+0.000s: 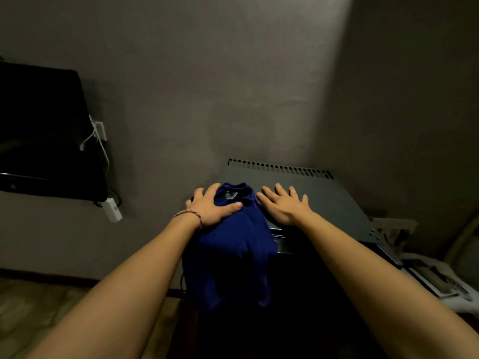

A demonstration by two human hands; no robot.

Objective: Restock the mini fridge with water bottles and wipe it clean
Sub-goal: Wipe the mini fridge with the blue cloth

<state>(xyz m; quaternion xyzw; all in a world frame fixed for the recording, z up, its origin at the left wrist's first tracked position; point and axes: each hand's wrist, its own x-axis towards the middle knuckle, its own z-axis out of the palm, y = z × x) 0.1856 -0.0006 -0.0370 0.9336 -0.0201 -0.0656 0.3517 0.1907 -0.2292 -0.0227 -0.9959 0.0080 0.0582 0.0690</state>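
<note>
- A dim corner with grey walls is shown; the mini fridge (pixel 305 195) stands in it, its grey top facing up.
- A blue cloth (pixel 233 234) is draped over the top's left front edge, its long axis running down the fridge front.
- The left hand (pixel 211 207) is laid on the cloth, fingers spread and lightly curved.
- The right hand (pixel 283 204) is pressed flat on the bare top, just beside the cloth, holding nothing.
- The unwiped top lies to the right of the cloth.
- No water bottles can be seen.

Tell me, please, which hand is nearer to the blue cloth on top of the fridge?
Left. The left hand rests right on the blue cloth, fingers spread over its top. The right hand lies flat on the fridge top, just beside the cloth's right edge.
</note>
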